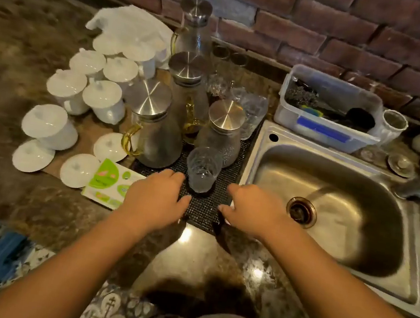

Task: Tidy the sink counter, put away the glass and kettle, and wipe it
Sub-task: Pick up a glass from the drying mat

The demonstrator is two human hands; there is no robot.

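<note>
My left hand and right hand lie palm-down on the near end of the black mat, fingers loosely spread, gripping nothing. The fingertips are partly hidden and I cannot tell if they curl under the mat edge. The glass stands upright on the mat between both hands, just beyond them. Behind it crowd lidded glass kettles, masking further tumblers at the brick wall. White lidded cups sit left; the sink is right, its tap cut off at frame edge.
</note>
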